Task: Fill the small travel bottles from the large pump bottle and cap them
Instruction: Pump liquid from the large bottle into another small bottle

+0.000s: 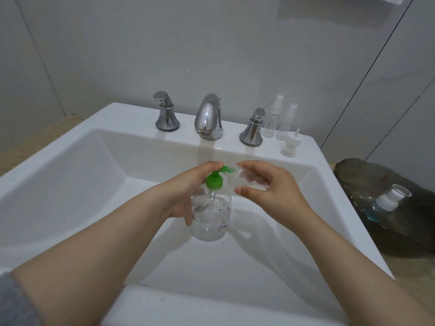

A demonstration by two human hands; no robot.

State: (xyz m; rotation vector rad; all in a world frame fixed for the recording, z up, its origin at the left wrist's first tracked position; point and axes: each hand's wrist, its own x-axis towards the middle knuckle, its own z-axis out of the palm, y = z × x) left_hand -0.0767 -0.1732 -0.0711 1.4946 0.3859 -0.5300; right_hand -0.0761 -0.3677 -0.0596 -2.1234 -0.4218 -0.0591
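Fingers (207,167): left hand (186,191) wraps clear pump bottle (211,222); right hand (273,187) pinches travel bottle (242,178).

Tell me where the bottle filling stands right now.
Done: two capped spray bottles stand on the sink ledge; whether filled, I cannot tell. In hand: left hand grips the pump bottle, right hand holds a small bottle at its green nozzle. Left: capping it, likely with the loose cap.

Purple print on pump bottle (211,222): not legible.
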